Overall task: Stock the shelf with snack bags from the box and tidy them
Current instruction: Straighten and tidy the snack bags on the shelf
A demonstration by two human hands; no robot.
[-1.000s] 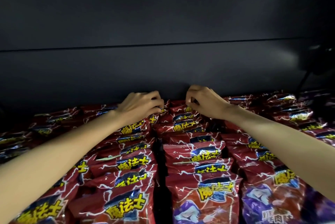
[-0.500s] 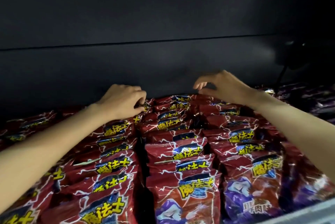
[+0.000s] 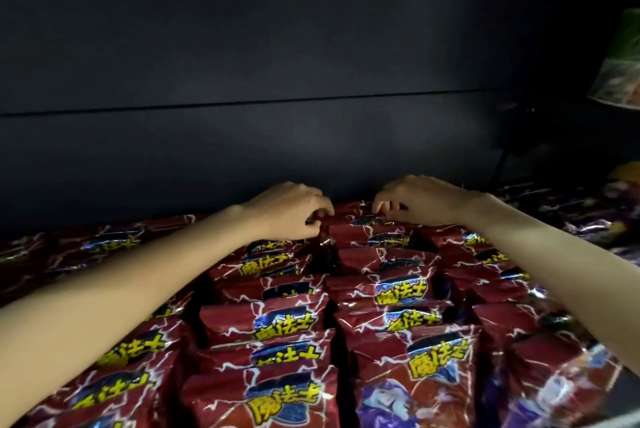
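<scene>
Glossy dark-red foil snack bags (image 3: 398, 292) with yellow lettering and white lightning streaks stand in tight upright rows that run from the near edge back to the dark matte rear panel (image 3: 311, 150) of the shelf. Both bare forearms reach in over the rows to the rearmost bags. The left hand (image 3: 291, 211) lies knuckles-up at the back of the left-centre row, its fingers (image 3: 320, 214) curled down and drawn together on the crimped top edge of a rear bag; whether the thumb closes a real pinch cannot be told, as it is hidden under the palm. The right hand (image 3: 419, 200) hovers just beside it at the back of the right-centre row, its fingertips (image 3: 379, 209) bent downward like a claw and touching the top edge of the rearmost red bag (image 3: 360, 216), which lies directly under and between the two sets of fingers. At the far right lie dim purple foil bags (image 3: 588, 219), and a pale greenish packet (image 3: 620, 77) hangs above them.
</scene>
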